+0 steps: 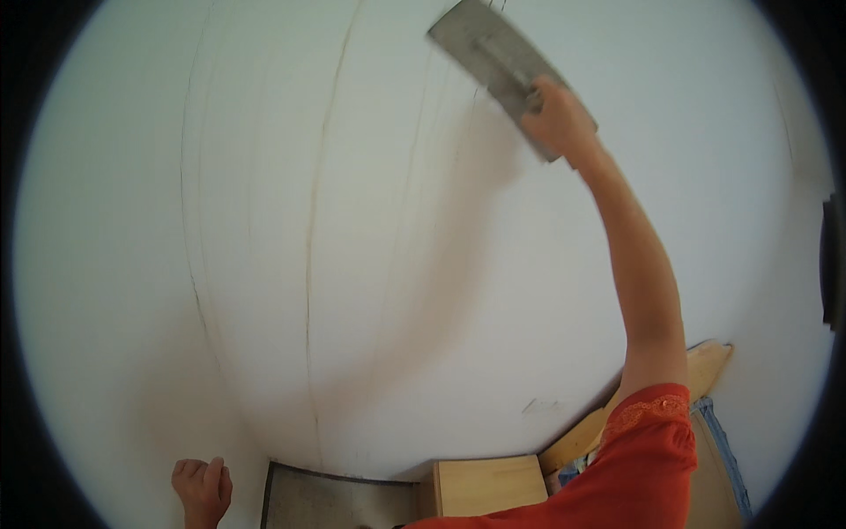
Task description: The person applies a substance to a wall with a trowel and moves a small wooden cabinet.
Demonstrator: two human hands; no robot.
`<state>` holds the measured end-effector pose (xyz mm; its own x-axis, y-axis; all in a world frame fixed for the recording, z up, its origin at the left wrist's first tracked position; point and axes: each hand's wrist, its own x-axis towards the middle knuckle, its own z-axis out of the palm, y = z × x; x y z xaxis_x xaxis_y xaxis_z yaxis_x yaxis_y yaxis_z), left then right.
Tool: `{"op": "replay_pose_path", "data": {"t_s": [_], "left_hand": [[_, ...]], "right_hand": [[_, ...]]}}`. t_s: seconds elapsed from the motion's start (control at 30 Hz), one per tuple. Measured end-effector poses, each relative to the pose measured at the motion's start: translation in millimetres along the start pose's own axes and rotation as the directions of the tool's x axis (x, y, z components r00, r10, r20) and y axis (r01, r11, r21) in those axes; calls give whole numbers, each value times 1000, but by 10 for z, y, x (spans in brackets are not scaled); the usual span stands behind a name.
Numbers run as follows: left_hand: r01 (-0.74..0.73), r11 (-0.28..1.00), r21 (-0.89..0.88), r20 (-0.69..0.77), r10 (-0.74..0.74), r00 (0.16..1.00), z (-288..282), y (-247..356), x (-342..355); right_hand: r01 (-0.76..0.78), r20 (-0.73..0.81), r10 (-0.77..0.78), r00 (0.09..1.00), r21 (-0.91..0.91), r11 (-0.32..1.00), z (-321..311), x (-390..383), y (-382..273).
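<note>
My right hand (pixel 561 119) is wrapped round the handle of a plastering trowel (pixel 483 55), with my arm stretched up high to the right. The trowel has a long, flat grey blade, tilted down to the right and slightly blurred. It is held at the white wall (pixel 388 203); I cannot tell whether the blade touches. Long brownish streaks and thin dark cracks run down the wall to the left of the trowel. Low at the left, my left hand (pixel 203 487) is closed in a loose fist, and nothing shows in it.
A light wooden cabinet (pixel 491 487) stands against the wall's foot, beside a strip of grey floor (pixel 339 498). Behind my red sleeve is a yellowish wooden board (pixel 710 363), with a blue-edged panel (pixel 718 463) next to it. A dark object (pixel 829 264) sits at the right rim.
</note>
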<state>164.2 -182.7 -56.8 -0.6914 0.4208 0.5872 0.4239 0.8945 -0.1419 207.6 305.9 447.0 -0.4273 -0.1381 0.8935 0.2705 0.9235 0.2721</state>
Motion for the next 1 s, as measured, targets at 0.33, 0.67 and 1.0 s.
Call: {"op": "replay_pose_path", "data": {"t_s": [0.33, 0.67, 1.0], "left_hand": [[-30, 989, -142, -71, 20, 997, 207, -258, -75], [0, 981, -192, -285, -55, 957, -762, 286, 450], [238, 946, -221, -205, -283, 937, -756, 208, 846]], "right_hand": [[73, 65, -86, 994, 181, 981, 370, -527, -304], [-250, -171, 277, 945, 164, 954, -506, 1375, 313], [-114, -181, 129, 975, 90, 989, -445, 2548, 141]]}}
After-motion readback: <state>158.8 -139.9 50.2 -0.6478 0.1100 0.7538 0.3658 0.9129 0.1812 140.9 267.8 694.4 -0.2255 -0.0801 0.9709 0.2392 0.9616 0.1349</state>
